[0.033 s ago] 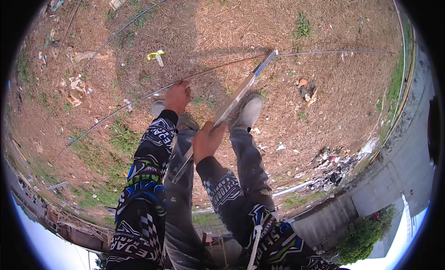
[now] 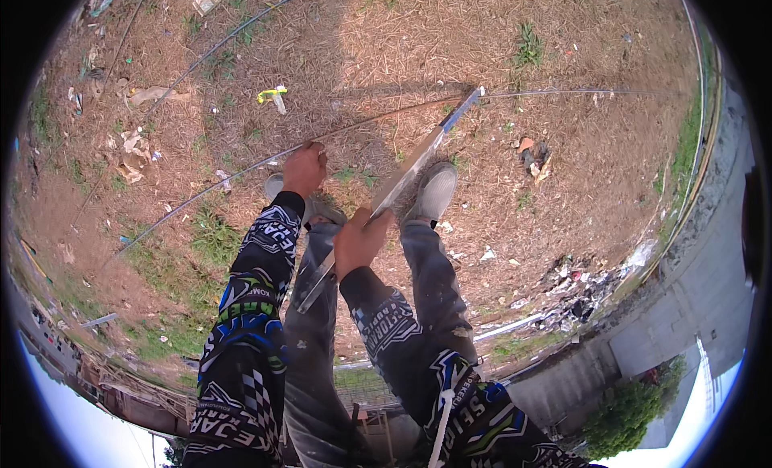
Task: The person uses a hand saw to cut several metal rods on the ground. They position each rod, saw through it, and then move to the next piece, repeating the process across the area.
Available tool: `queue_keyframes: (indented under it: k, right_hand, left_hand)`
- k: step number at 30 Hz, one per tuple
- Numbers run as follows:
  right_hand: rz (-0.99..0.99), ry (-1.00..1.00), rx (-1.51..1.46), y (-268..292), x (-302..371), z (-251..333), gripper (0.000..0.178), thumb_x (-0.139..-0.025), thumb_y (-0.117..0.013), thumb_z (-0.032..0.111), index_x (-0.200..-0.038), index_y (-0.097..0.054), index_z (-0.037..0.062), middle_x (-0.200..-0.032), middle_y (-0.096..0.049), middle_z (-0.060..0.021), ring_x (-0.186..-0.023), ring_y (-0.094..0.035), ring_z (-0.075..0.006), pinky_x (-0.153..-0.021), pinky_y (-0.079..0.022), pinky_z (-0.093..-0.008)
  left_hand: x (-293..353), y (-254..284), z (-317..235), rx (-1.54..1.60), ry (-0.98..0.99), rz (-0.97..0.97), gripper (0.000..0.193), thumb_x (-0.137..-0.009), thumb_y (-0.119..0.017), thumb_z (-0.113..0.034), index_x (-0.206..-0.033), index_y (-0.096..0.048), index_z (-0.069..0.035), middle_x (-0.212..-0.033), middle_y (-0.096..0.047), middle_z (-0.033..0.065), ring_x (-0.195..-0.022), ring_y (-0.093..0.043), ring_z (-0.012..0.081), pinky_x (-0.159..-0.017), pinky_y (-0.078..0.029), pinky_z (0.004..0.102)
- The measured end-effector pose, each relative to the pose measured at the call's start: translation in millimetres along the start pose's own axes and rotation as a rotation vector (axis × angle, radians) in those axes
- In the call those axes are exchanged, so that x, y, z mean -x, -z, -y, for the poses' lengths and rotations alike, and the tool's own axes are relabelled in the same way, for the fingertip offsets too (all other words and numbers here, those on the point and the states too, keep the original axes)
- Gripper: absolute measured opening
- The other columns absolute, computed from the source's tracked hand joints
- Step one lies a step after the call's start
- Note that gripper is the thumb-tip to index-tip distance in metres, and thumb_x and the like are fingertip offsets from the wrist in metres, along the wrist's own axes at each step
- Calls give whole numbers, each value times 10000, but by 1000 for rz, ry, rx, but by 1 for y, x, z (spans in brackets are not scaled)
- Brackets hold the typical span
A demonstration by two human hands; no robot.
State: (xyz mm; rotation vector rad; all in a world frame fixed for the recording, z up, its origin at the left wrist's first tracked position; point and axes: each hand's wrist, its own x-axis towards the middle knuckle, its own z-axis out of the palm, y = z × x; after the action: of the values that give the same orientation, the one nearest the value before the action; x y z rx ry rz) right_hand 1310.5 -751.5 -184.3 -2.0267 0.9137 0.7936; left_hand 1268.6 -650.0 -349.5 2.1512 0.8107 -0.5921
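I stand on dry, straw-strewn ground, looking down past my grey trousers and grey shoes (image 2: 434,191). My left hand (image 2: 304,169) is closed around a thin dark cable (image 2: 201,195) that runs in a long arc from the lower left to the upper right. My right hand (image 2: 359,240) grips a long flat silver metal strip (image 2: 410,169) near its lower third. The strip slants up to the right, and its blue-tinted tip (image 2: 474,96) meets the cable. Both arms wear black sleeves patterned in blue, green and white.
A second thin cable (image 2: 241,30) crosses the upper left. Litter lies about: a yellow scrap (image 2: 273,94), paper bits (image 2: 129,142), an orange-and-dark scrap (image 2: 534,154). Grass tufts (image 2: 213,235) grow at the left. A rubbish pile (image 2: 579,297) lies against a concrete wall (image 2: 708,251) at the right.
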Motion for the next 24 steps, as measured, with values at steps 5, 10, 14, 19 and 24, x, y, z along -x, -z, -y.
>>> queue_keyframes:
  k: [5, 10, 14, 19, 24]
  right_hand:
    - [-2, -7, 158, 43, -17, -21, 350, -967, -484, 235, -1189, -389, -19, -753, -572, -163, -578, -617, -268, -522, -483, -397]
    - [322, -31, 295, 234, -5, 124, 326, -988, -485, 215, -1224, -498, -9, -665, -500, -19, -373, -443, -89, -329, -339, -229]
    - [296, 40, 356, 280, 13, 135, 338, -989, -458, 189, -1239, -475, -38, -639, -479, -9, -386, -414, -76, -353, -334, -234]
    - [348, -117, 107, 269, 18, 131, 361, -982, -457, 177, -1265, -443, -49, -638, -474, -19, -399, -432, -93, -359, -361, -230]
    - [440, -257, 16, 248, 30, 111, 351, -980, -502, 184, -1267, -464, -15, -694, -483, -27, -409, -434, -102, -367, -367, -241]
  left_hand:
    - [22, 20, 37, -77, 133, 135, 275, -871, -552, -206, -1075, -610, -32, -1093, -632, 203, -985, -622, 389, -841, -504, 486]
    - [44, 20, 69, -73, 160, 55, 351, -857, -587, -192, -1179, -586, -51, -1102, -628, 197, -1022, -606, 383, -862, -500, 481]
    - [18, 7, 45, -81, 30, -154, 366, -815, -631, -145, -1173, -596, -80, -1162, -601, 171, -1067, -582, 353, -907, -479, 463]
    - [-26, -31, 12, -199, -113, -146, 336, -815, -622, -136, -1146, -621, -77, -1145, -603, 162, -1069, -582, 327, -940, -448, 461]
    - [-51, -55, 1, -252, -31, -123, 287, -850, -552, -142, -1111, -645, -66, -1090, -619, 146, -1070, -576, 320, -946, -437, 465]
